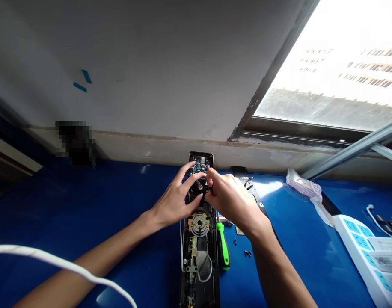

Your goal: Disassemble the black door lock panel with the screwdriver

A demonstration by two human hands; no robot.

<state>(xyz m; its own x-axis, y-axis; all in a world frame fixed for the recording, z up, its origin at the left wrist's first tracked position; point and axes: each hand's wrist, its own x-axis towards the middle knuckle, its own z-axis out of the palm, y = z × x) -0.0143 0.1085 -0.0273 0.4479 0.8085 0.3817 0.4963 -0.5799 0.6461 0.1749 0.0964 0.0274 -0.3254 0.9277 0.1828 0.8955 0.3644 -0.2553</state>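
An opened device (201, 246) lies lengthwise on the blue desk (135, 184), its far end near the wall (170, 85). The left hand (175, 199) is partly open over that end, fingers spread near the circuit board (200, 164). The right hand (232, 199) is curled close beside it; whether it grips anything cannot be told. A green screwdriver (223, 247) lies just right of the device, with screws (247, 253) and a black panel (257, 197) farther right.

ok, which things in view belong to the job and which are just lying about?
Likely in the job:
- opened black device
- green-handled screwdriver
- loose screws
- detached black panel

Apparently just lying about:
- white power strip
- plastic packet
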